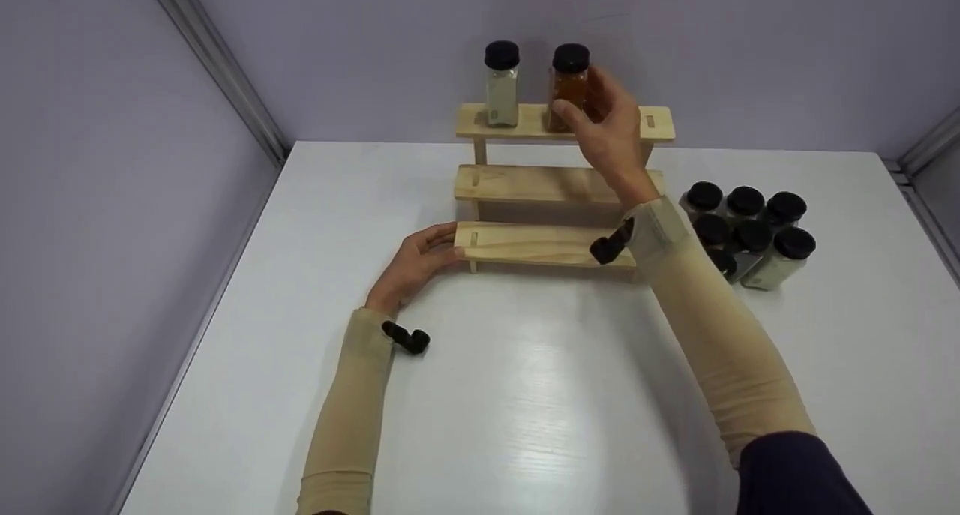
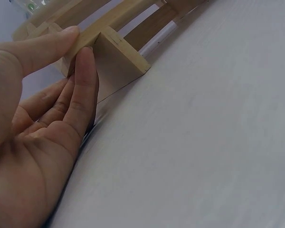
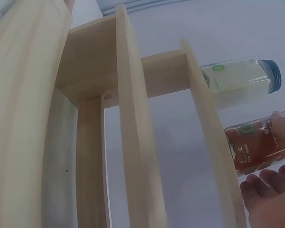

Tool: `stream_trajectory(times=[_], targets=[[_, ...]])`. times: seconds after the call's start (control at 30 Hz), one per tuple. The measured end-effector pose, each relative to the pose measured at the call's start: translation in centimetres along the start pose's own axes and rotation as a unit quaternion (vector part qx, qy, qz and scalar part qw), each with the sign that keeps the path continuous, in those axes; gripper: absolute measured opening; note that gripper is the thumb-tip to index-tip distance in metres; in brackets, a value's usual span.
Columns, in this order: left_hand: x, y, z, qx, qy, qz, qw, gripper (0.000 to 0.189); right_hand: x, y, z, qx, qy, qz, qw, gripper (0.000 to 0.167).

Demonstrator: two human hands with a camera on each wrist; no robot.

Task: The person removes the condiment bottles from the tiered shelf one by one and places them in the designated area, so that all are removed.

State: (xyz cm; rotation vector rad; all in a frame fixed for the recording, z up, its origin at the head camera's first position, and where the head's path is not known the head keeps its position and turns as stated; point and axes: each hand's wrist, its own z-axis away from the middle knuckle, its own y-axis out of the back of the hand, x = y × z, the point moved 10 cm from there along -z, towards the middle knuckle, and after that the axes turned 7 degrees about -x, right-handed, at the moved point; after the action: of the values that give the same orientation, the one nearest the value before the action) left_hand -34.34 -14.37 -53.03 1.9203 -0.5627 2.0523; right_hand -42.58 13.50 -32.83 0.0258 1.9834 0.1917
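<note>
A three-step wooden rack [image 1: 540,183] stands near the back wall. My right hand [image 1: 611,129] grips a spice jar of red-brown powder [image 1: 568,88], black-lidded, at the top step; thumb in front, fingers behind. In the right wrist view that spice jar [image 3: 259,142] is upright with its base right at the top board. To its left on the same step stands a spice jar of pale powder [image 1: 502,95]. My left hand [image 1: 412,267] pinches the left end of the lowest step, thumb on top and fingers below, as the left wrist view shows at the board's end [image 2: 92,40].
Several black-lidded spice jars [image 1: 752,236] stand in a tight cluster right of the rack, close to my right forearm. The white table [image 1: 480,395] meets pale walls [image 1: 375,58] at the back and left.
</note>
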Motion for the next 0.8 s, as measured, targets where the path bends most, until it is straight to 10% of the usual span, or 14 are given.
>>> stream_trajectory(times=[0.8], targets=[[-0.4, -0.3, 0.0, -0.002, 0.005, -0.009, 0.9999, 0.057, -0.2, 1.5, 0.6, 0.008, -0.021, -0.005, 0.9997, 0.057]])
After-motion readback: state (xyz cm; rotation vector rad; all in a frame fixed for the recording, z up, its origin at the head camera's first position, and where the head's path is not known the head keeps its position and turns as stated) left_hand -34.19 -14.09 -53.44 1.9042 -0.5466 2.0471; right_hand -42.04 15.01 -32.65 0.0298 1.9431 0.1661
